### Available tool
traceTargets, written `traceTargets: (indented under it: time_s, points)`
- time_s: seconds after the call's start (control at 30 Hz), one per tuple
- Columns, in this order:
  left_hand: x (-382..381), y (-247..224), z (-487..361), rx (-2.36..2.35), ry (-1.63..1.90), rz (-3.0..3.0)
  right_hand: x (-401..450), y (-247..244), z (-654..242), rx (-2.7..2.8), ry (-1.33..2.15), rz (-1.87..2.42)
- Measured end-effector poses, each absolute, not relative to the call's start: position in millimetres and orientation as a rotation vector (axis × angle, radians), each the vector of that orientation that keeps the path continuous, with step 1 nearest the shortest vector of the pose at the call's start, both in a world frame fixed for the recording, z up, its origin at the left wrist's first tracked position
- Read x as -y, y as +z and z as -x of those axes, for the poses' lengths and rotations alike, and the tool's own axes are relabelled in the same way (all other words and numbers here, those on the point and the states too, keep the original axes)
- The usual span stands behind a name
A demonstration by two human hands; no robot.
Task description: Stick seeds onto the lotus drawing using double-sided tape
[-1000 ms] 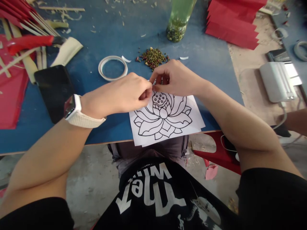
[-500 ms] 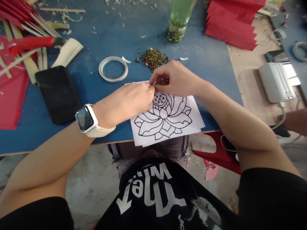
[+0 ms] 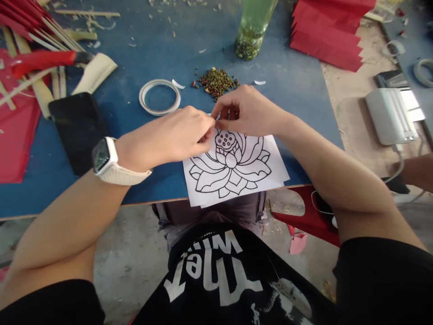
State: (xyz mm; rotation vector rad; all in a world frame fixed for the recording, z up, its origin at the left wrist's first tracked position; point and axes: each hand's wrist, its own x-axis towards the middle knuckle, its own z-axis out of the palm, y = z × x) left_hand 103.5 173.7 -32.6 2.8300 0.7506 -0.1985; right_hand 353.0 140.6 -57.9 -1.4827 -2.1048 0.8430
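White paper (image 3: pixel 237 186) printed with a black-outlined lotus lies at the table's front edge, over another sheet. My left hand (image 3: pixel 176 133), with a watch on its wrist, is closed at the paper's upper left; what its fingers pinch is hidden. Fingertips of my right hand (image 3: pixel 245 110) are pinched together at the upper edge, touching or nearly touching the left ones; anything between them is too small to tell. A pile of green and reddish grains (image 3: pixel 218 83) lies just beyond. The tape ring (image 3: pixel 159 97) is behind my left hand.
A black phone (image 3: pixel 79 133), red-handled tool (image 3: pixel 43 63) and wooden strips are on the left. Beyond the grains stands a green bottle (image 3: pixel 252 34). Folded red paper (image 3: pixel 326 34), a white charger (image 3: pixel 389 115) and another person's arm (image 3: pixel 417 171) are on the right.
My left hand has shifted a little left and up, uncovering more of the lotus. My right hand has hardly moved.
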Motion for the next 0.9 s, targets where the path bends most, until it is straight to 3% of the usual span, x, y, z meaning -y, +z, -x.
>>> traceTargets:
  time_s: [0.3,0.67,0.9]
  points:
    - [-169,-43,-105,-0.761,-0.131,-2.931,-140,-54,-354,2.108,0.865,1.449]
    - [-147,-25,-117,-0.802,-0.356,-3.019,-139,-52,-352,2.122,0.860,1.467]
    - [-153,-34,-112,-0.778,-0.266,-3.020,-141,-58,-355,2.138,0.850,1.397]
